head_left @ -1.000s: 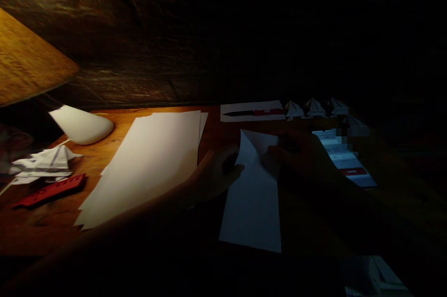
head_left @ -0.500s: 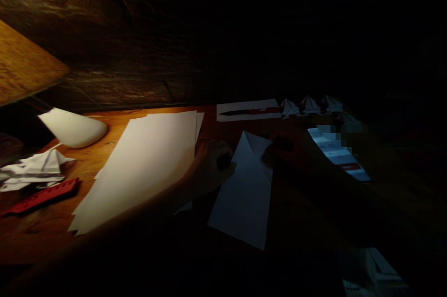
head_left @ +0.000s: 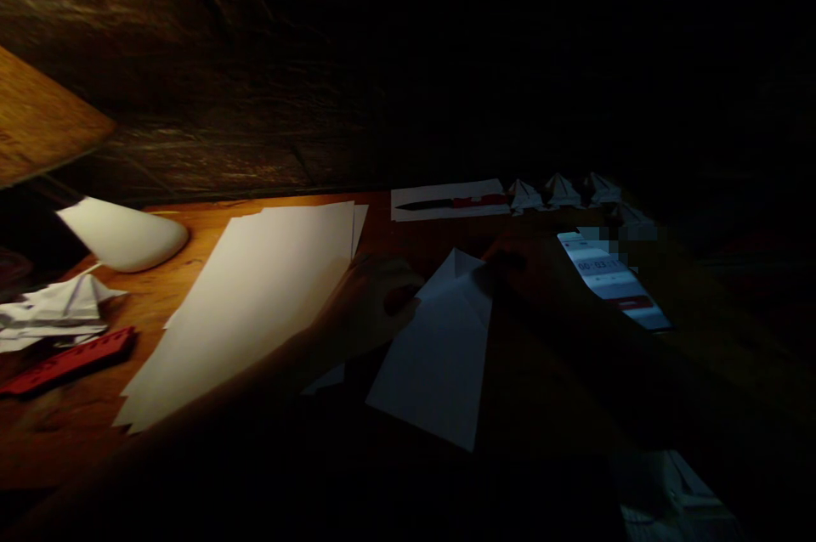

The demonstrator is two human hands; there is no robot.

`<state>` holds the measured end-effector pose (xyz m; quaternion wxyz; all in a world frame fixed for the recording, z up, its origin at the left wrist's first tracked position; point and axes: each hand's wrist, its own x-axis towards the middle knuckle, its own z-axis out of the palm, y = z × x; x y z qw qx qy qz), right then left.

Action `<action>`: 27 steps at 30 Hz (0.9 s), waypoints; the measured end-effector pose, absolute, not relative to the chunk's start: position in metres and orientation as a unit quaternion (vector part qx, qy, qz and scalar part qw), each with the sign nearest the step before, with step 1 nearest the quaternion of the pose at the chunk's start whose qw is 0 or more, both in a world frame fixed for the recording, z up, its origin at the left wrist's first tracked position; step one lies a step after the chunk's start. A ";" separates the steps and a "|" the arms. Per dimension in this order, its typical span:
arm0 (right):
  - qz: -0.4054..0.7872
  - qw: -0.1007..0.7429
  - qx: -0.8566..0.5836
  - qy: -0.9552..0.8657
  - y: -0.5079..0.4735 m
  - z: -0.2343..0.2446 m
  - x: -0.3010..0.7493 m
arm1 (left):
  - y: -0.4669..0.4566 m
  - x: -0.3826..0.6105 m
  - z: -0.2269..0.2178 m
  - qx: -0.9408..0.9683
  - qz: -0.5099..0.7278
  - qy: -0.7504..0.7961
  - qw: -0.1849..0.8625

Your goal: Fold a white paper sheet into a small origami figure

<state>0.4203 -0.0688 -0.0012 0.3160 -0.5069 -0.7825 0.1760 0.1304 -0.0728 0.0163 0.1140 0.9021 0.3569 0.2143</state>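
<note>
We look down on a wooden counter in dim light, its far edge running across the view. Near the middle lies a folded sheet of white paper, its creased point toward the far edge and its wide end toward us. The hands are apart, one on each side of this sheet: the left hand is at its left edge, and the right hand is at its upper right edge, with the fingertips at the paper. (Shadow hides the fingers, so we cannot tell whether either hand grips the sheet.)

Left of the left hand, a long stack of blank white paper lies at a slant. Beyond the stack, near the far edge, rests a white cone-shaped object, and a rounded wooden panel juts in above it. At the left edge of the counter lies a loosely folded paper piece, with a red printed strip just nearer us.

Along the far edge, a knife with a dark blade and red handle shows on a white sheet. To its right stands a row of small folded paper figures. Just right of the right hand, a phone displays a lit screen, partly pixelated. A dim white paper lies by the near right corner of the view.
</note>
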 end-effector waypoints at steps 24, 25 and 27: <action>0.166 0.341 -0.520 -0.765 -0.065 -0.023 0.415 | -0.083 0.138 0.009 0.964 0.123 0.132 0.194; 0.169 0.344 -0.519 -0.764 -0.066 -0.022 0.415 | -0.084 0.138 0.009 0.965 0.112 0.132 0.196; 0.178 0.341 -0.520 -0.763 -0.067 -0.019 0.415 | -0.085 0.138 0.008 0.967 0.097 0.136 0.189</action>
